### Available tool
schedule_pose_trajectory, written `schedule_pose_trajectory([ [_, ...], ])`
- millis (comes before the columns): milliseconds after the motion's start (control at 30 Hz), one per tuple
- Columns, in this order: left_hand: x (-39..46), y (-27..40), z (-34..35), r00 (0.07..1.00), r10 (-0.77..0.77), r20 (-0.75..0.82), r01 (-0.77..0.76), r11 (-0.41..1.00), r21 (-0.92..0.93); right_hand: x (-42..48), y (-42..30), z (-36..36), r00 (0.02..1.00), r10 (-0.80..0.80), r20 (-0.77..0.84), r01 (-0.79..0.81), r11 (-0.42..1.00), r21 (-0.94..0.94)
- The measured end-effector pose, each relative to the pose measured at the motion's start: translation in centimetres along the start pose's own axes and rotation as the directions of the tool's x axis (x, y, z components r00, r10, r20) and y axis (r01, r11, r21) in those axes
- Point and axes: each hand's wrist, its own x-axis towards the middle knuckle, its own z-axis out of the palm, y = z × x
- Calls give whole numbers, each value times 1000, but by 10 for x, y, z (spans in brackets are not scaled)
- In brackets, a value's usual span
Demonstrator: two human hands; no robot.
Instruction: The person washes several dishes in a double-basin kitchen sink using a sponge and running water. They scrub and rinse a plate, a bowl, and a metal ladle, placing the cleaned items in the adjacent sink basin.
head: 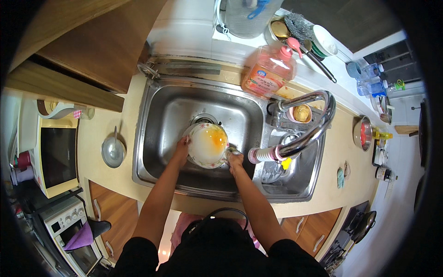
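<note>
Over the large basin of a stainless steel sink (pixel 162 114), a white plate (pixel 202 152) with a floral rim is held between my two hands. Orange-yellow liquid lies on its upper right part. My left hand (pixel 182 149) grips the plate's left edge. At the opposite edge my right hand (pixel 236 160) holds the rim, and a small greyish thing shows at its fingers, too unclear to name. A second pale rim shows at the plate's upper left, perhaps another dish beneath. Behind the plate, the drain (pixel 204 118) is partly hidden.
A chrome faucet (pixel 311 138) arches over the smaller basin (pixel 306 180), which holds a clear dish (pixel 271 175). Behind the sink stands a pink pump bottle (pixel 266 74). A metal bowl (pixel 113 152) sits on the left counter. A wooden cabinet (pixel 86 48) juts in at upper left.
</note>
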Motion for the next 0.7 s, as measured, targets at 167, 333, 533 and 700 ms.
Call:
schedule_pose_trajectory([
  [167,-18,6,19,999,-33,26,35,994,-103,27,42,-17,975,-201,90,202,979,-2],
  [333,-61,35,32,953,299,42,-297,902,313,-32,-18,-1,857,-515,-17,496,833,-245],
  [533,-85,12,47,939,325,110,-342,853,394,-62,-49,53,627,-767,140,746,538,-392],
  [700,-72,24,31,939,337,68,-340,940,34,-81,-28,30,331,-623,709,942,168,-292],
])
